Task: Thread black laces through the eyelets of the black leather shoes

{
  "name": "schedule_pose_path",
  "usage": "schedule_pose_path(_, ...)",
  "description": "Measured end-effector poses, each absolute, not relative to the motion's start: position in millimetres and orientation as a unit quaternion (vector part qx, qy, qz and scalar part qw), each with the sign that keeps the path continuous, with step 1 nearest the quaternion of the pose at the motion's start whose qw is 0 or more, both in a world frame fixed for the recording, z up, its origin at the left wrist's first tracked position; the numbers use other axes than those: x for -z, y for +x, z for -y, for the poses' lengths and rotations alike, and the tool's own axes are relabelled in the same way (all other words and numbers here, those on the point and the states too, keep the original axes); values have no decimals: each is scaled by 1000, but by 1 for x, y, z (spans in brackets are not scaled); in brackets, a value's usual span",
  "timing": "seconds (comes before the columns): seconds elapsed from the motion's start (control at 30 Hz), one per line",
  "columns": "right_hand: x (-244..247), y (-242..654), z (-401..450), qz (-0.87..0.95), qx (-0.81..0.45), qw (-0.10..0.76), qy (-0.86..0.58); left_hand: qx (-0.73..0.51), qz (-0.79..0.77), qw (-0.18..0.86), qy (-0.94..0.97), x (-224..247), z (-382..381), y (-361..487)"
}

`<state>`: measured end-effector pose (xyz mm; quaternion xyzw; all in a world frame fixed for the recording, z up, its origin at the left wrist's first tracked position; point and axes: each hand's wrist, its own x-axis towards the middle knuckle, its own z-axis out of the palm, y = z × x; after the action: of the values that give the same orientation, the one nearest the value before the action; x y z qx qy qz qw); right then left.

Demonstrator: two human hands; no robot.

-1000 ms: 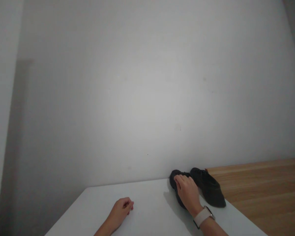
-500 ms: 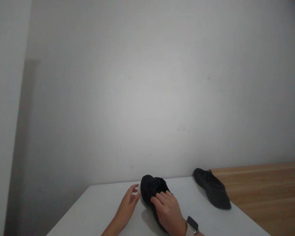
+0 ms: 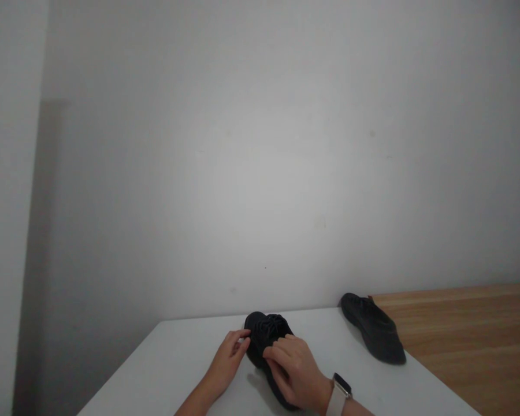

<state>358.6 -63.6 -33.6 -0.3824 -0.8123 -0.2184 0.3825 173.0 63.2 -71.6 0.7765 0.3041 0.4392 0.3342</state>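
Right between the two hands now, a black shoe (image 3: 256, 341), toe pointing away, dark laces (image 3: 272, 327) on top! Carried leftward from beside its mate, all within the last second. Right hand (image 3: 295, 370) clamped on it around the opening, with fingers curled over the edge. And in from the other side, left hand (image 3: 229, 357): loosely curled a second ago, just short of the shoe half a second ago, now spread with fingertips apparently on the flank near the toe. Sole flat or raised? Cannot tell. Below both hands, a white table (image 3: 177, 352). Behind the right hand, on the wrist, a watch (image 3: 342, 385) with a pale strap. Well to the right of that hand, unmoved, a second dark shoe (image 3: 375, 332). Farther right still, wood-grained boards (image 3: 468, 329); beyond both hands, a pale wall (image 3: 260, 173).
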Motion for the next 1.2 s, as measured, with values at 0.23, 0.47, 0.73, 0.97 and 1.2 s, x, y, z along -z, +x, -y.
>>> schedule_pose_path(0.23, 32, 398, 41, 569, -82, 696, -431, -424, -301, 367, 771, 71, -63, 169)
schedule_pose_path(0.47, 56, 413, 10, 562, -309, 637, -427, -381, -298, 397, 780, 71, -57, 169)
schedule_pose_path(0.73, 50, 403, 23, 552, -371, 622, -414, -338, -251, 377, 825, 57, -38, 162)
schedule_pose_path(0.97, 48, 399, 28, 593, -367, 588, -410, -256, -223, 398, 852, 46, -33, 151)
schedule_pose_path(1.2, 32, 391, 49, 665, -237, 601, -374, -307, -124, 418, 846, 37, -35, 157)
